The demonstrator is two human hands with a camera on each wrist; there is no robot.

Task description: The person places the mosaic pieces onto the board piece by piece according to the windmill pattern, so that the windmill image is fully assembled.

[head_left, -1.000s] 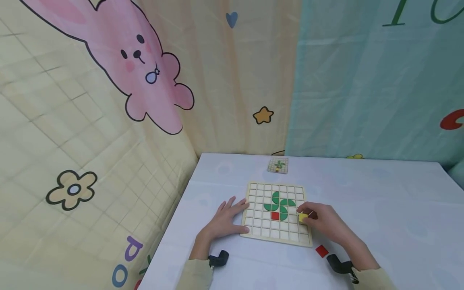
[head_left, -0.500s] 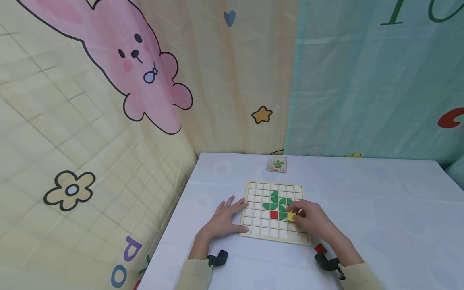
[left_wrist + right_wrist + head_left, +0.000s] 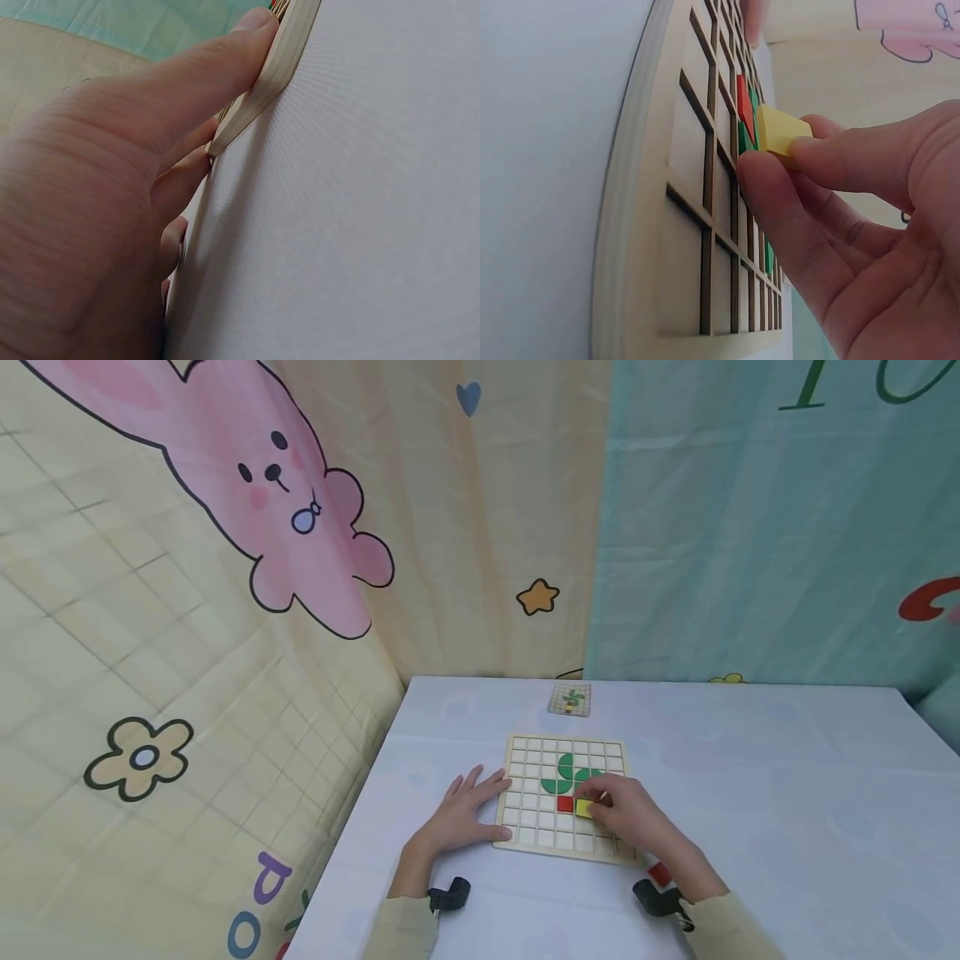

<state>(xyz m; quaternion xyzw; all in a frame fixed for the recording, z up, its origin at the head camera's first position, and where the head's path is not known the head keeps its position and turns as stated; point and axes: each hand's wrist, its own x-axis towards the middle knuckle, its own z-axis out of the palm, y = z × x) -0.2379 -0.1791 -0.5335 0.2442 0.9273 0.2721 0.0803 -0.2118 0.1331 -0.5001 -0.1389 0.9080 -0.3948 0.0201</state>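
Note:
A wooden grid board (image 3: 525,838) lies on the table with green rounded pieces (image 3: 557,787) and a red square tile (image 3: 565,804) set in its cells. My right hand (image 3: 626,810) pinches a yellow square tile (image 3: 778,133) between thumb and fingers, just above the board next to the red tile. Some green pieces are hidden behind that hand in the head view. My left hand (image 3: 461,814) rests at the board's left edge, fingers spread, the thumb (image 3: 232,64) touching the wooden rim near the corner.
A small pattern card (image 3: 570,699) lies behind the board, showing a green, red and yellow design on a grid. Another red tile (image 3: 660,874) lies on the white table (image 3: 787,793) by my right wrist. Printed curtains hang behind the table and along its left.
My right hand has carried the yellow tile leftward over the board, from its right side to beside the red tile. The left hand stays at the board's edge.

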